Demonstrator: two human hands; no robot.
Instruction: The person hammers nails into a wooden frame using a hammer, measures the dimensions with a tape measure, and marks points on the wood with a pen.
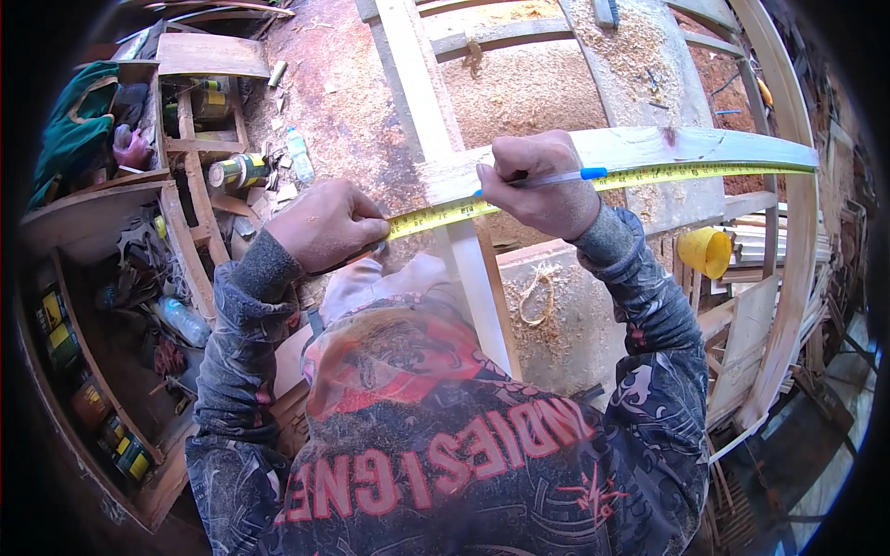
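Note:
A yellow tape measure blade [649,172] is stretched along the near edge of a pale wooden board [640,144], reaching the board's far right end. My left hand [326,224] is closed on the tape measure just past the board's left end; its case is mostly hidden by the fingers. My right hand [545,181] is closed round a pen [561,177] with a blue cap end. The pen slants left across the tape, its tip near the board's edge. Beneath the board's left part, a second pale plank [422,88] crosses it.
A wooden frame [793,278] curves along the right side. Sawdust [519,93] covers the work surface beyond. Open wooden shelving [176,222] on the left holds tins, bottles and cloth. A yellow container [705,252] sits among stacked timber at right. A clear bottle [299,156] lies near the shelving.

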